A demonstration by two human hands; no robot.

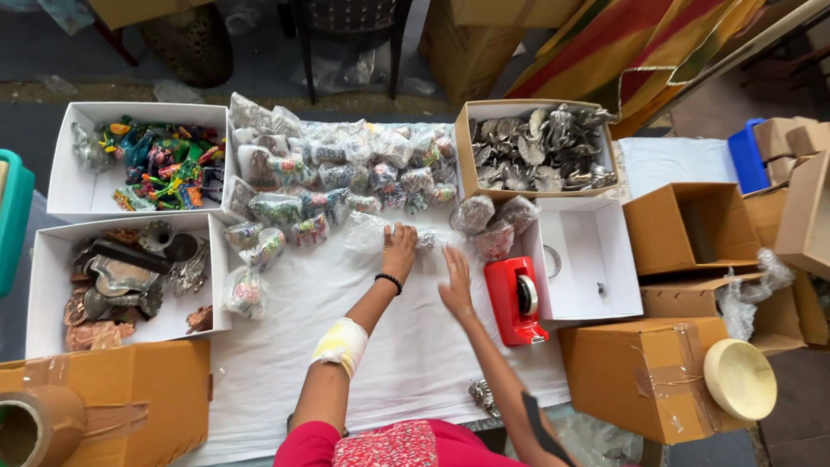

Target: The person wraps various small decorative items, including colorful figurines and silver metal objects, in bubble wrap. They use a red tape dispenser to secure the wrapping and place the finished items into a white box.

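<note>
My left hand (399, 248) rests palm down on a clear plastic bag (367, 232) lying on the white cloth (389, 346), fingers together. My right hand (456, 281) hovers flat beside it, fingers spread, holding nothing, just left of a red tape dispenser (514, 300). A pile of small bubble-wrapped figurines (337, 173) lies just beyond both hands. A black band circles my left wrist and a white bandage wraps the forearm.
White boxes hold colourful figurines (164, 164) and metal pieces (130, 281) at left. A cardboard box of silver metal items (540, 147) sits at the back right, an almost empty white box (588, 255) below it. Brown cartons (648, 372), a cream bowl (739, 379) and a tape roll (39, 428) surround.
</note>
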